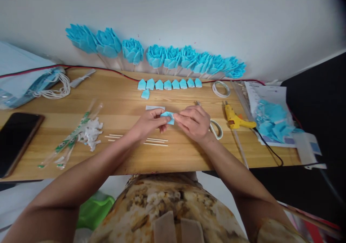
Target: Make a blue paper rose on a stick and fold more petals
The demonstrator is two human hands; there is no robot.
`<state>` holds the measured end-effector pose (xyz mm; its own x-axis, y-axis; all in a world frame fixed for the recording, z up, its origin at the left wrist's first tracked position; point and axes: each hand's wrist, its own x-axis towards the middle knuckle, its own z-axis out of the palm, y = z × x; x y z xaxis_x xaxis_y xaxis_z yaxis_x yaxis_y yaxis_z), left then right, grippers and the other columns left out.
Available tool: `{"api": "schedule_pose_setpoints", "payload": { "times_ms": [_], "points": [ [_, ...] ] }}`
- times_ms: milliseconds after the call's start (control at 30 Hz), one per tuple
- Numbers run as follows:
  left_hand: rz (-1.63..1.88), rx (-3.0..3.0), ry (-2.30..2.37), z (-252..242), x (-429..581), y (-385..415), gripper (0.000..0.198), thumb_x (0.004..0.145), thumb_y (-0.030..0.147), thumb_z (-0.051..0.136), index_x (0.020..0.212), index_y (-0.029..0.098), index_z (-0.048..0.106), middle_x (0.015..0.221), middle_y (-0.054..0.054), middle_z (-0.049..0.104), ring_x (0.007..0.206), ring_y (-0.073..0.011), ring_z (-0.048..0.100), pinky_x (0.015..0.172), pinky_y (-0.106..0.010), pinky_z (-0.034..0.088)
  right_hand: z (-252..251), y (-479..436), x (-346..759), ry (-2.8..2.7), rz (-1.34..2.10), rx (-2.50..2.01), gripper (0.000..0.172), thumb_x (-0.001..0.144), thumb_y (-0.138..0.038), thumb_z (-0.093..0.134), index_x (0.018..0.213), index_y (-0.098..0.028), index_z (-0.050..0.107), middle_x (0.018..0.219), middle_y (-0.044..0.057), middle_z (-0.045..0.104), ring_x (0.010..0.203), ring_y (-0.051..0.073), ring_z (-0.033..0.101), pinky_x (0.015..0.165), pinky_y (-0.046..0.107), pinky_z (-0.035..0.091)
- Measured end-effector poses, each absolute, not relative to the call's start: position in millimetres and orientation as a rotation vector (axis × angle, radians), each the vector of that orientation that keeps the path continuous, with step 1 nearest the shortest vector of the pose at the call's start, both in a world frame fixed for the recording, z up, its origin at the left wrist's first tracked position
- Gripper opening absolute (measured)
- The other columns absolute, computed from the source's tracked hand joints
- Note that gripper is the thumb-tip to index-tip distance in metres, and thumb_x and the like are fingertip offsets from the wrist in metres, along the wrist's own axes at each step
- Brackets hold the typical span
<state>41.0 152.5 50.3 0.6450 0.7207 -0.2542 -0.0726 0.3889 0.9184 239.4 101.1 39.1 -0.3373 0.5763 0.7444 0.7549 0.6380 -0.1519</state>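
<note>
A small blue folded piece [168,117] is pinched between my hands above the middle of the table. My left hand [151,122] grips it from the left with the thumb on its face. At its right edge, the fingertips of my right hand [193,121] are pressed together on it. Just behind my left hand lies a white strip [155,107]. Farther back, several blue folded pieces [167,85] form a row, with one more piece [145,94] in front of the row's left end. Several thin sticks [156,140] lie near my left forearm.
Blue flowers on sticks [156,55] lean against the wall. Right: tape rolls [221,89], a yellow glue gun [235,118] with a cord, a bag of blue pieces [273,120]. Left: a phone [18,138], white scraps [92,131], plastic wrappers [66,142], white cord [61,86].
</note>
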Motion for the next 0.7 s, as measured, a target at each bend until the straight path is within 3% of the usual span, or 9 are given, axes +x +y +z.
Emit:
{"api": "schedule_pose_setpoints", "payload": {
  "times_ms": [267,533,700],
  "points": [
    [0.562,1.087,0.726,51.4,41.6,151.6,0.025,0.071,0.032,0.076,0.068,0.016,0.058,0.057,0.002,0.06,0.049,-0.0077,0.053,0.049,-0.021,0.044,40.8,101.9,237.7,-2.021,-0.506,-1.01,0.018,0.094,-0.02,0.064,0.103,-0.033,0.073,0.085,0.001,0.072,0.08,0.018,0.065,0.069,0.033,0.056],
    [0.567,1.091,0.702,48.3,41.6,154.0,0.03,0.07,0.037,0.079,0.069,0.016,0.058,0.056,0.003,0.06,0.048,-0.0073,0.053,0.049,-0.021,0.043,37.1,102.5,237.0,-2.061,-0.359,-1.054,0.017,0.093,-0.022,0.065,0.102,-0.034,0.074,0.087,0.001,0.073,0.081,0.019,0.066,0.071,0.036,0.055],
    [0.6,1.104,0.682,44.3,41.7,155.8,0.029,0.071,0.037,0.079,0.07,0.016,0.059,0.056,0.002,0.06,0.048,-0.007,0.053,0.049,-0.021,0.043,37.9,105.0,235.2,-2.042,-0.341,-0.935,0.027,0.09,-0.016,0.066,0.111,-0.033,0.071,0.088,0.002,0.073,0.081,0.019,0.065,0.07,0.035,0.055]
  ]
}}
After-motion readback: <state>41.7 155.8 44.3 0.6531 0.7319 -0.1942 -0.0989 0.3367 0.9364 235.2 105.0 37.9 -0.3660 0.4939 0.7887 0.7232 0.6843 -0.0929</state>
